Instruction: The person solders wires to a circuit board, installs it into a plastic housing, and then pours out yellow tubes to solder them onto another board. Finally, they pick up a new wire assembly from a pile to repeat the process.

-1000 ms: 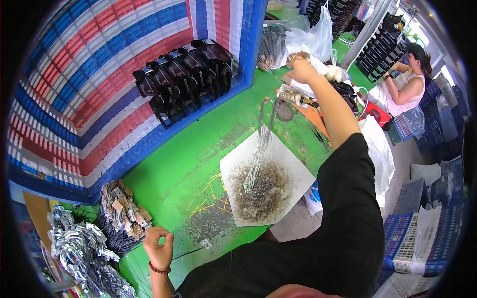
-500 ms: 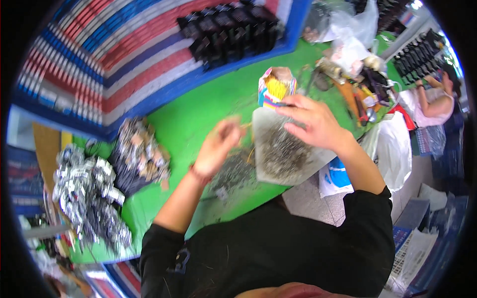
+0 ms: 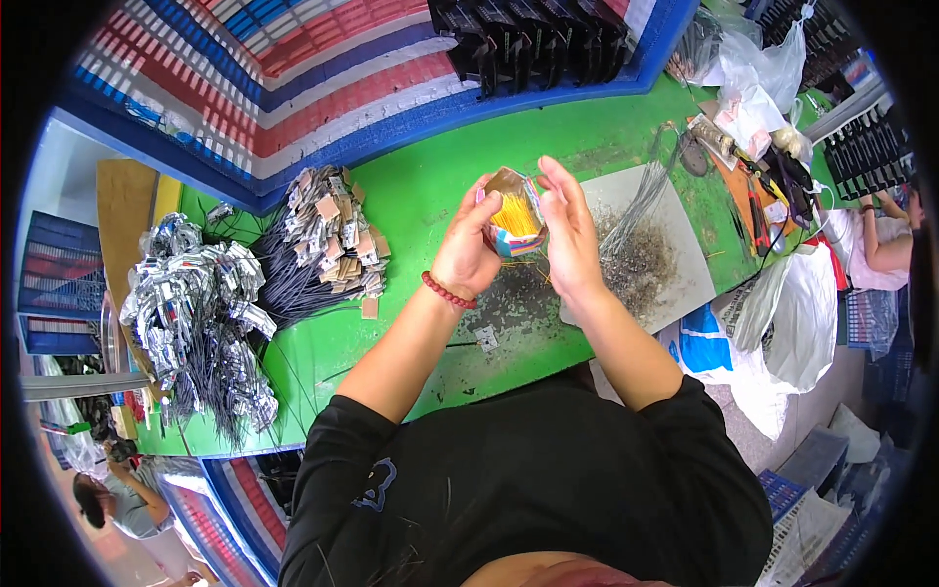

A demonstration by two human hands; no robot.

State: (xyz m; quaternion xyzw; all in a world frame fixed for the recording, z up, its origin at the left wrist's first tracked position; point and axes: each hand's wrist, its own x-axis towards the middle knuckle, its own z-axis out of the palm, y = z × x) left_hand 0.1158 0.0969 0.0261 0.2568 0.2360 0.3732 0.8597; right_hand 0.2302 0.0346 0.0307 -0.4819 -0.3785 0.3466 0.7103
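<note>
A small colourful carton (image 3: 518, 245) with an open top stands between my two hands, tilted toward me. It is filled with thin yellow sticks or wires (image 3: 514, 212). My left hand (image 3: 468, 249) wraps around the carton's left side, the thumb along its edge. Against the right side lies my right hand (image 3: 572, 240), fingers fairly straight and pointing up, so the two palms clasp the carton. Beyond my right hand, a bundle of thin grey wires (image 3: 643, 191) lies over a pale board (image 3: 690, 220) covered in dark scraps.
Left on the green table (image 3: 411, 166) are heaps of silvery tagged wires (image 3: 191, 293) and brown-tagged wires (image 3: 333, 230). Black parts (image 3: 533, 44) line a blue-framed striped rack behind. Pliers (image 3: 758, 220) and plastic bags (image 3: 758, 78) lie far right. Other people are at both sides.
The carton has come off the table, nearer and to the left, into both hands. My view has shifted, and the grey wire bundle now shows on the board.
</note>
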